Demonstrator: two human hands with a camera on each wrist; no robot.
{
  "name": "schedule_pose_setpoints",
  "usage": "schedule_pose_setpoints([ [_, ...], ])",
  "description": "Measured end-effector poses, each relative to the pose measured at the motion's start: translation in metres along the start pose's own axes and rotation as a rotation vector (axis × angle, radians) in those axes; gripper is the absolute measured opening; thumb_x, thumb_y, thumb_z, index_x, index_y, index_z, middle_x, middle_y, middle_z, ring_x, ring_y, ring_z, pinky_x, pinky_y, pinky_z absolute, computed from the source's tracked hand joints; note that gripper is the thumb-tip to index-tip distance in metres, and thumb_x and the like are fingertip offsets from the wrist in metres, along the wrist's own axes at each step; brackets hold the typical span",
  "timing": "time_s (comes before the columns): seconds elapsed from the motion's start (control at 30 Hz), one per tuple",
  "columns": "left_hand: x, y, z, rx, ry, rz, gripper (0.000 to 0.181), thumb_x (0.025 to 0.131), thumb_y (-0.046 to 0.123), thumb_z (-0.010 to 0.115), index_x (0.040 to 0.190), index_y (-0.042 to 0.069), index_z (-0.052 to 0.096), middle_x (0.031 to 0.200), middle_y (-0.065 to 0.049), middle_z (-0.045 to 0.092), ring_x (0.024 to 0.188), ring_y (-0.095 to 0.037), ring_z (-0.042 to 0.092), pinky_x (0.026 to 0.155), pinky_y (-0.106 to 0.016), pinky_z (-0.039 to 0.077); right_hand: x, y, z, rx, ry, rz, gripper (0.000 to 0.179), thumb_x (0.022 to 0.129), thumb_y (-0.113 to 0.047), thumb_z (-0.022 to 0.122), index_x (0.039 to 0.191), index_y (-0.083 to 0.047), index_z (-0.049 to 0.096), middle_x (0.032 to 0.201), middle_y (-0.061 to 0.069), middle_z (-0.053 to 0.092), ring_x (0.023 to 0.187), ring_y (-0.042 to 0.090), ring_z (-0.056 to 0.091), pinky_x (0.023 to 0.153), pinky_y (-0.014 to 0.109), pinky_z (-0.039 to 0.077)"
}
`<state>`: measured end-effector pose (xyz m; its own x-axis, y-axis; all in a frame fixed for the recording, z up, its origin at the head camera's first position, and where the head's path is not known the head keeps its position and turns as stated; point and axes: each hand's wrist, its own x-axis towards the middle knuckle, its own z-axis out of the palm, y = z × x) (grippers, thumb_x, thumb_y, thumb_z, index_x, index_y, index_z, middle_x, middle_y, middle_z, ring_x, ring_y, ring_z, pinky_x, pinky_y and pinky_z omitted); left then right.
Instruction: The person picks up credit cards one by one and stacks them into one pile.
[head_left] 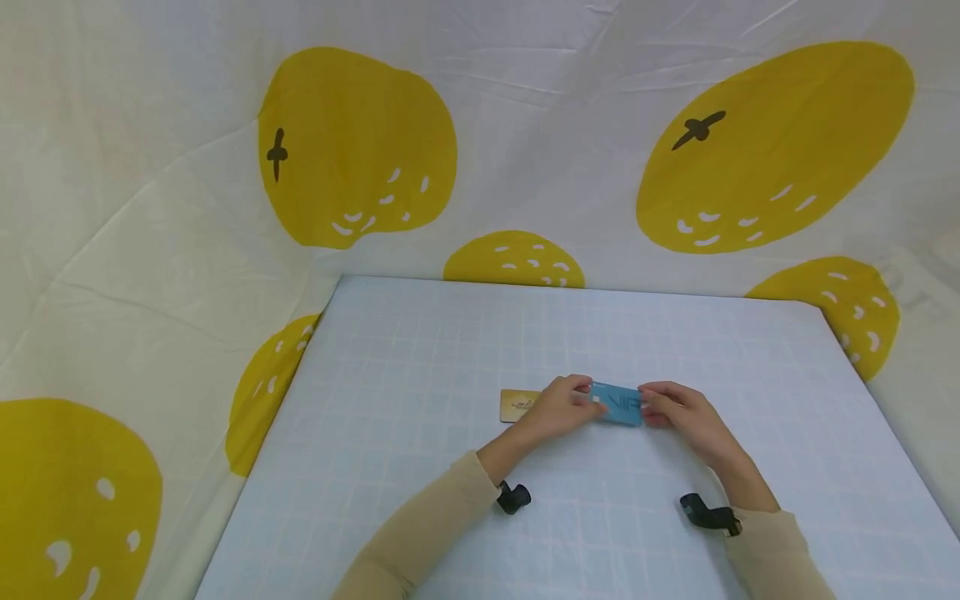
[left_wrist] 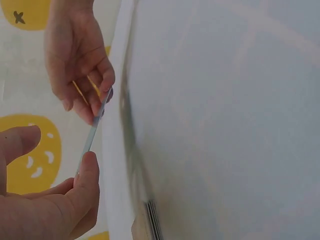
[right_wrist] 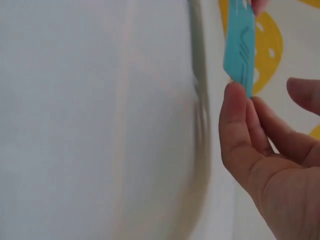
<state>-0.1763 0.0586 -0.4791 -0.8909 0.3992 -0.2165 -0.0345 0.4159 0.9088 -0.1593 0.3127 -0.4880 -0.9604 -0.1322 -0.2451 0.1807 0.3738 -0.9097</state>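
Observation:
A blue card with "VIP" lettering is held up between both hands, above the table. My left hand pinches its left end between thumb and fingers. At the opposite end, my right hand grips the card's edge with thumb and fingertips. The right wrist view shows the blue card tilted, its lettered face visible. From the left wrist it appears nearly edge-on. A gold card lies left of the left hand, which partly covers it; in the left wrist view it tops a small stack of cards.
The table has a pale blue checked cover. Behind it and at its sides hangs a white cloth with large yellow fruit prints. Black wrist cameras sit on the left wrist and right wrist.

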Motion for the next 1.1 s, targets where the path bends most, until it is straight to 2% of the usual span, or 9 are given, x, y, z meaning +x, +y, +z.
schedule_pose_setpoints([
  [0.23, -0.01, -0.005, -0.028, 0.005, 0.022, -0.01, 0.058, 0.092, 0.041, 0.07, 0.141, 0.013, 0.056, 0.124, 0.004, 0.062, 0.11, -0.012, 0.061, 0.085, -0.029, 0.053, 0.009, -0.014, 0.021, 0.061, -0.016, -0.043, 0.051, 0.104, -0.032, 0.056, 0.134, 0.009, 0.053, 0.13, 0.027, 0.056, 0.1, 0.023, 0.067, 0.085, 0.032, 0.055],
  [0.4, -0.017, -0.015, -0.047, 0.008, 0.035, -0.006, 0.058, 0.093, 0.042, 0.069, 0.142, 0.012, 0.056, 0.125, 0.002, 0.062, 0.113, -0.017, 0.061, 0.089, -0.034, 0.053, 0.018, -0.023, 0.037, 0.101, -0.036, -0.052, 0.05, 0.103, -0.03, 0.058, 0.133, 0.009, 0.054, 0.129, 0.026, 0.056, 0.098, 0.019, 0.067, 0.085, 0.031, 0.055],
  [0.7, -0.038, -0.032, -0.082, -0.031, 0.097, 0.009, 0.054, 0.096, 0.04, 0.067, 0.139, 0.011, 0.058, 0.126, 0.001, 0.063, 0.114, -0.019, 0.062, 0.089, -0.036, 0.053, 0.03, -0.036, 0.07, 0.183, -0.104, -0.069, 0.05, 0.102, -0.028, 0.06, 0.134, 0.01, 0.054, 0.127, 0.025, 0.058, 0.1, 0.024, 0.067, 0.085, 0.031, 0.055],
  [0.9, -0.051, -0.043, -0.096, -0.023, 0.136, -0.001, 0.047, 0.097, 0.036, 0.066, 0.136, 0.01, 0.06, 0.125, -0.002, 0.064, 0.115, -0.022, 0.062, 0.091, -0.04, 0.052, 0.035, -0.042, 0.089, 0.2, -0.141, -0.087, 0.044, 0.103, -0.024, 0.058, 0.132, 0.009, 0.055, 0.125, 0.025, 0.06, 0.101, 0.028, 0.066, 0.088, 0.035, 0.055],
  [1.1, -0.055, -0.055, -0.103, 0.016, 0.173, 0.003, 0.042, 0.098, 0.029, 0.065, 0.134, 0.008, 0.062, 0.122, -0.004, 0.066, 0.113, -0.022, 0.063, 0.095, -0.04, 0.05, 0.035, -0.047, 0.102, 0.154, -0.143, -0.083, 0.042, 0.103, -0.025, 0.058, 0.131, 0.007, 0.058, 0.123, 0.022, 0.062, 0.1, 0.026, 0.065, 0.087, 0.034, 0.054],
])
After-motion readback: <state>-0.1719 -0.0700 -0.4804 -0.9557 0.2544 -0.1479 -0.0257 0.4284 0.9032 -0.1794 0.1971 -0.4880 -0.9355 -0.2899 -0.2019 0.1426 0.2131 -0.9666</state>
